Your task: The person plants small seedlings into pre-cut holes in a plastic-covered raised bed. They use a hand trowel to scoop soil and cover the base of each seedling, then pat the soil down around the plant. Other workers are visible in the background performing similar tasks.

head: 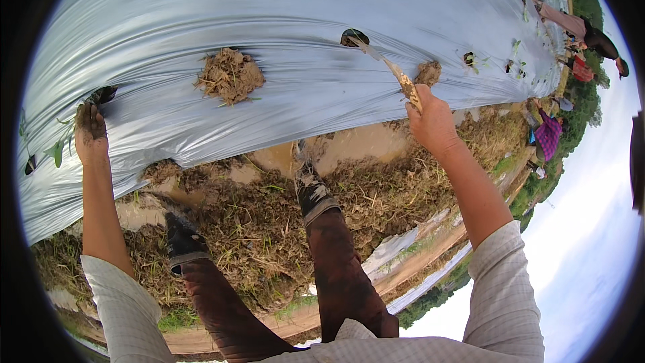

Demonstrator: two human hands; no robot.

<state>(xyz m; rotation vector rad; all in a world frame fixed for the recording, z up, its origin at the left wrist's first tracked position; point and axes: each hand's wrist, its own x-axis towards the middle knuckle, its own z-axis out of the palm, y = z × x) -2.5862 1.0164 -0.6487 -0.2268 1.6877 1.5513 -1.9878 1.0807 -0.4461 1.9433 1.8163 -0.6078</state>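
My right hand point(433, 118) grips a mud-caked, narrow-bladed hand tool point(398, 73). Its blade tip reaches into a round hole point(355, 37) cut in the silver plastic mulch film point(302, 91). At the far left, my left hand point(91, 136) has muddy fingers that lie close together at the edge of another hole point(105, 95). Whether those fingers hold anything is hidden. Beside this hand, a green leafy seedling point(59, 148) leans over the film. Between the two hands sits a clump of wet soil and straw point(231, 76).
A smaller soil clump point(428, 73) lies behind the tool. Along the bed's edge runs a furrow with muddy water point(352, 148), where my muddy boots point(312, 186) stand. Several people work farther off, one in a purple checked shirt point(548, 133). More seedlings point(516, 48) grow along the film.
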